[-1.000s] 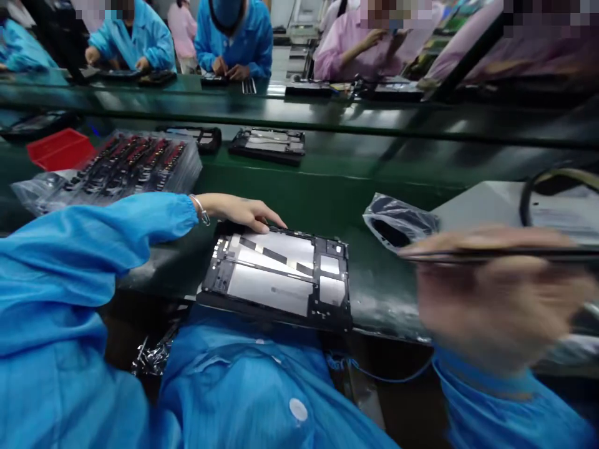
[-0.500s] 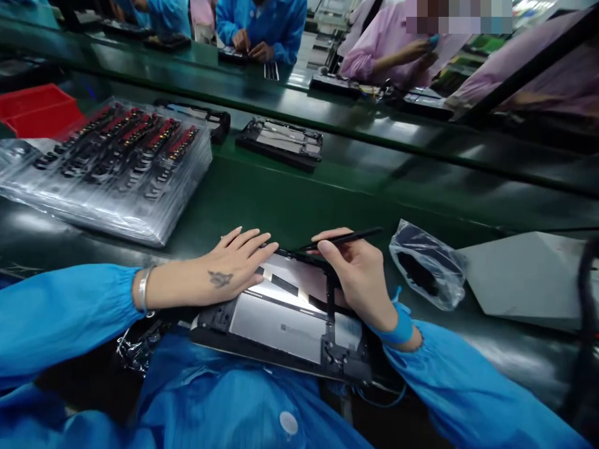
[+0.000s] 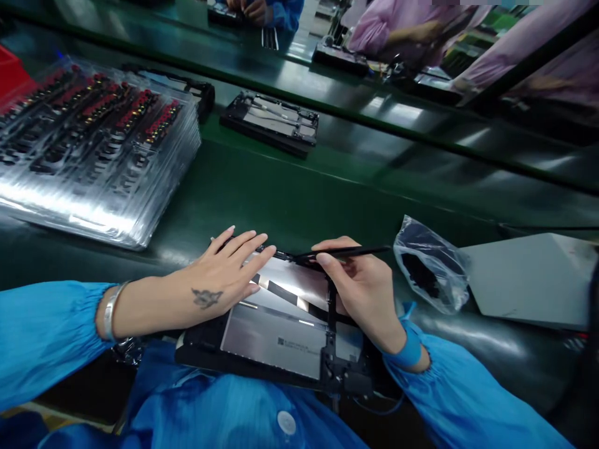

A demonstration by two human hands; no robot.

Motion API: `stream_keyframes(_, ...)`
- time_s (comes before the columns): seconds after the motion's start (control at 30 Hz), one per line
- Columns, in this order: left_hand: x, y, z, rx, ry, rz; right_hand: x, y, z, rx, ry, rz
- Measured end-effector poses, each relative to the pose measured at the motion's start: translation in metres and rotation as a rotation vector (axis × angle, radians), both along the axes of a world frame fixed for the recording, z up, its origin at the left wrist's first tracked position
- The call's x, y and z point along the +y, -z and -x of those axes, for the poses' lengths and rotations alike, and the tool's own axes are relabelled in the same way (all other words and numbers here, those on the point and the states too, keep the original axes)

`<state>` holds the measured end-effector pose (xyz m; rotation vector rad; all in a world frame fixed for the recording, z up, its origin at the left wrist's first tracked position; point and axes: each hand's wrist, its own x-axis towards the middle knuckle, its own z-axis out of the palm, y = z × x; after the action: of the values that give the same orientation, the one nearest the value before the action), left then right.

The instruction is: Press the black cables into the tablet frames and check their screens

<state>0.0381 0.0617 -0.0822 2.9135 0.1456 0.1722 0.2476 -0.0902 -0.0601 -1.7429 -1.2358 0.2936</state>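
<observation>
In front of me lies an opened tablet-like device (image 3: 276, 340), its silver inner plates and black frame facing up, with a dark ribbon cable (image 3: 283, 294) slanting across it. My left hand (image 3: 224, 274) rests flat over its far left part, fingers stretched out. Between the thumb and fingers of my right hand (image 3: 362, 287) is a thin black pen-like tool, perhaps tweezers (image 3: 346, 252). Its tip points left at the device's far edge; whether it touches is too small to tell. My right palm hides part of the device's right side.
Stacked clear plastic trays (image 3: 93, 162) of red and black parts stand at the left, near a red bin (image 3: 14, 75). Another opened device (image 3: 271, 121) lies farther back. At right are a plastic bag (image 3: 430, 268) with something black inside and a grey box (image 3: 533, 277). Co-workers sit across.
The view has tilted down and shifted slightly. My right hand's tool now lies flatter, its tip a little farther left along the device's far edge. My left hand stays on the device.
</observation>
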Motion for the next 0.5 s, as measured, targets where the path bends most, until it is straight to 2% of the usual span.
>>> stream_keyframes(0.3,-0.0006,0.0007,-0.0008,-0.007,-0.003,-0.046,-0.0012,-0.0012,0.0010,-0.041,0.002,0.034)
stream_keyframes(0.5,-0.0023,0.0022,-0.0003,-0.034,-0.011,-0.111,-0.0018,0.0005,-0.0006,0.017,0.002,0.011)
